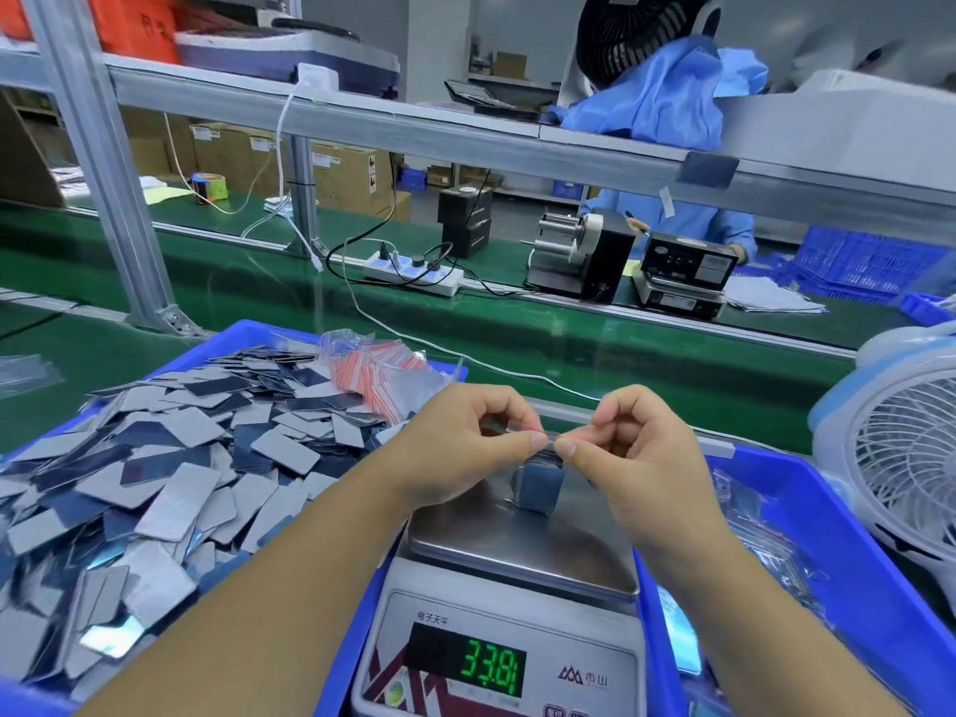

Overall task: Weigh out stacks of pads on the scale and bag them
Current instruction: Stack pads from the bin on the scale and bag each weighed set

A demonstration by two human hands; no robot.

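Right now both of my hands meet above the scale (509,602), pinching the top edge of a small clear bag (538,476) that holds a stack of pads (539,490). My left hand (455,447) grips the bag's mouth from the left, thumb and forefinger pressed together on the strip with the thin red line. My right hand (633,452) does the same from the right, its fingers (569,448) closed on that same strip, so the two thumbs nearly touch. The bagged stack hangs below my fingertips with its lower end at the steel weighing pan (522,540); I cannot tell for sure whether it rests fully on the pan or is partly held up. The green display (491,664) on the front of the scale reads 33.81.

To my left, a blue bin (243,344) is heaped with loose pads (155,473), grey on one face and dark blue on the other, lying at every angle. At the far side of that bin lies a bundle of empty zip bags (383,375) with red seal lines. To my right, another blue bin (848,566) holds filled clear bags. A pale blue desk fan (900,452) stands just beyond it. Across the green worktop (646,354) sit a white power strip (414,271) and a label dispenser (584,256), and a person in a blue coat (672,219) works on the far side.
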